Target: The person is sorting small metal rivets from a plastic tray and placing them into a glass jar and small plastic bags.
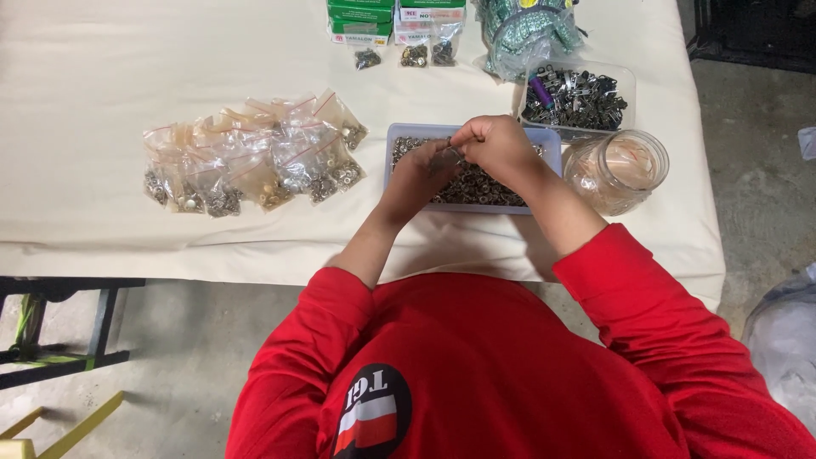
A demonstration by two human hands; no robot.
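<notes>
Both hands meet above a shallow pale-blue plastic tray (551, 144) filled with small silvery metal fasteners (476, 187), which sits near the front edge of the cream-covered worktop (102, 76), right of its middle. The left hand (422, 172) is curled with its fingertips pinched against those of the right hand (495, 144); each grip is drawn nearly closed, and something tiny seems to be pressed between them, most likely one of the fasteners, though it is too small to tell for sure. To the left of the tray, well apart from the hands, lies a heap of small clear zip bags (255, 157), each already holding a little portion of metal pieces, so a good share of the sorting looks done. The tray is still well covered with loose pieces, so by my judgement much remains. Just right of the tray stands a clear round jar (619, 170) with something pale inside, and behind it, toward the far right corner, a clear plastic box of dark metal clips (578, 95) with a purple item among them. Along the far edge stand green and white cardboard boxes (361, 19) with a few more small filled bags (415, 53) before them, and a bundle of green-patterned packets (531, 30) wrapped in clear film.
</notes>
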